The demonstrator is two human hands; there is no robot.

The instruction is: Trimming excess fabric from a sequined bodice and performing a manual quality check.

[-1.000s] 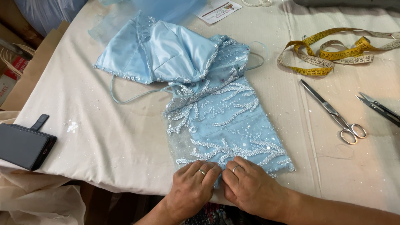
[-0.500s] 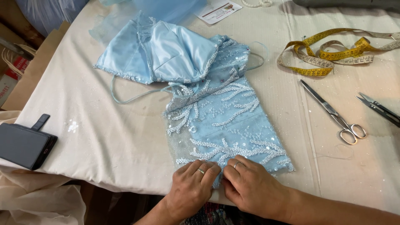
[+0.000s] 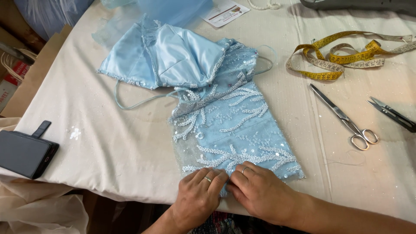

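Dress (image 3: 225,117) in pale blue lies flat on the cream-covered table (image 3: 130,147), its hem at the near edge under both hands, just as it lay 1 second ago; nothing on the table has shifted since then, and the hands have stayed in the same spot with only slight finger movement.

Left hand (image 3: 200,195) rests palm down on the hem with its fingers curled, the tips pressing the fabric; a ring shows on 1 finger. Right hand (image 3: 262,193) sits beside it, touching it at the fingertips, also curled and pinching the hem edge between thumb and fingers, with a ring as well. Neither hand is spread flat; both are partly closed on the cloth. Whether a needle or other small tool is held I cannot tell.

The skirt part is sheer mesh thick with white beaded, branch-like embroidery and sequins, while the bodice at the far end is smooth, shiny satin folded open, with thin cord straps trailing out.

To the right lie long steel scissors (image 3: 344,118), smaller dark snips (image 3: 392,114), and a coiled yellow tape measure (image 3: 342,56). A dark phone (image 3: 26,154) sits at the table's left edge.
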